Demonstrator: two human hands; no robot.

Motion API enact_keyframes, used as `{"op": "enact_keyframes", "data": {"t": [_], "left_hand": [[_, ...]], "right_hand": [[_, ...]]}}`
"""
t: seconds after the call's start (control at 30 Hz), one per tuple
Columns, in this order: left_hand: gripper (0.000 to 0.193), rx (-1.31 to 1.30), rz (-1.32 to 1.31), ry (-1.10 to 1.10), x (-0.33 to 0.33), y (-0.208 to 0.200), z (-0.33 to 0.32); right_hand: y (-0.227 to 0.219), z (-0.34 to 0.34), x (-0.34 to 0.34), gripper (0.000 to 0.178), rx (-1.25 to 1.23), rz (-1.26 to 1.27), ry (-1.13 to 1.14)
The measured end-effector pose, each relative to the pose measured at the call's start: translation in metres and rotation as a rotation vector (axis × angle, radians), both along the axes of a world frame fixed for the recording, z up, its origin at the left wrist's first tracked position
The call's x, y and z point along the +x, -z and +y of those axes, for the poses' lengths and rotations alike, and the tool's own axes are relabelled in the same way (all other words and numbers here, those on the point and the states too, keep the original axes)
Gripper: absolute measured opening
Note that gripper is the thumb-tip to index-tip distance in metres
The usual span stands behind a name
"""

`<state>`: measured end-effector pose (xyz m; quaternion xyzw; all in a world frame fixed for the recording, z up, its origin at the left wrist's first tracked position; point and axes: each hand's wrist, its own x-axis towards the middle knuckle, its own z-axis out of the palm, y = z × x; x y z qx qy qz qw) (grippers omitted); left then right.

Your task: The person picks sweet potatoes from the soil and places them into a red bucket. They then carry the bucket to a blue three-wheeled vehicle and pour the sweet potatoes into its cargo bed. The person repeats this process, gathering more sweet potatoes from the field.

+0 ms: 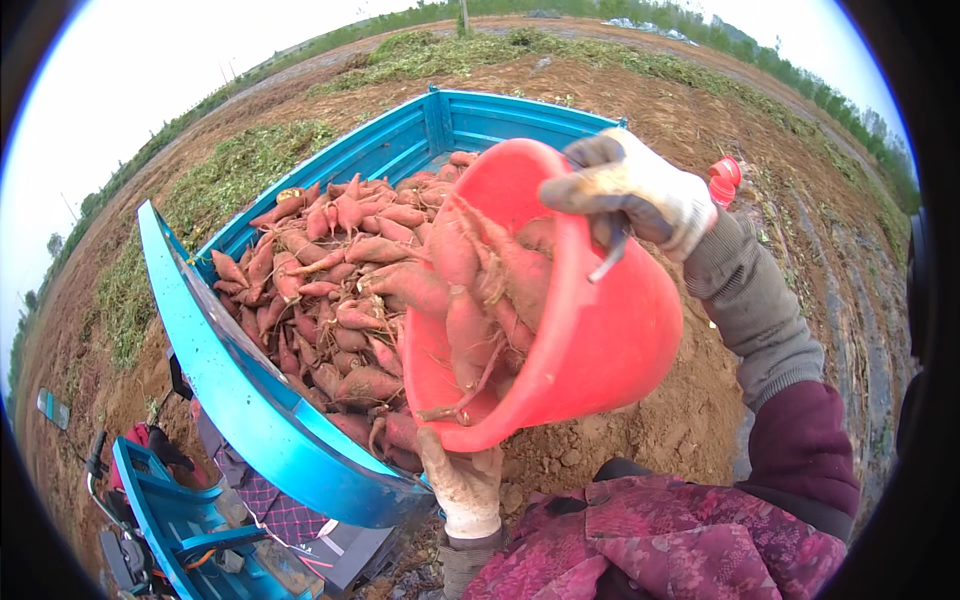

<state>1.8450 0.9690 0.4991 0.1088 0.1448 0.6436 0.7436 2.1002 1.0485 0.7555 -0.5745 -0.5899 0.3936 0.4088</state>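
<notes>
A red plastic bucket [615,330] is tilted on its side, its mouth facing left over the blue cart bed [225,385]. Inside it lie several sweet potatoes [465,330] with soil and stringy roots on them. My right hand [635,190], in a soiled white and grey glove, is closed over the bucket's upper rim. At the lower rim, my gloved left hand [465,485] grips from below; the bucket partly hides its fingers. A large heap of reddish sweet potatoes [330,285] fills much of the bed, directly beside the bucket's mouth.
Blue side walls enclose the cart bed. Handlebars [97,465] and a checked cloth [270,490] are at lower left. Red containers [724,182] stand beyond my right wrist. Cut vines [420,60] lie across the brown field, with plastic film strips [850,310] at right.
</notes>
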Motion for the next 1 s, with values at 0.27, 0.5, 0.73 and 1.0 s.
{"op": "enact_keyframes", "data": {"t": [0.27, 0.5, 0.73, 1.0], "left_hand": [[0.033, 0.195, 0.685, -0.138, -0.001, -0.005, -0.007], [0.015, 0.016, 1.057, -0.55, 0.011, -0.004, -0.008], [0.054, -0.08, 1.325, -0.789, 0.029, 0.033, 0.052], [0.053, -0.058, 1.13, -0.843, 0.096, 0.041, 0.166]], "right_hand": [[0.048, 0.234, -0.166, 0.058, -0.019, -0.585, -0.471], [0.152, 0.274, -0.233, 0.064, 0.339, -1.074, -0.663], [0.135, 0.292, -0.129, 0.048, 0.289, -0.771, -0.853], [0.187, 0.336, 0.154, 0.033, 0.371, 0.391, -0.141]]}}
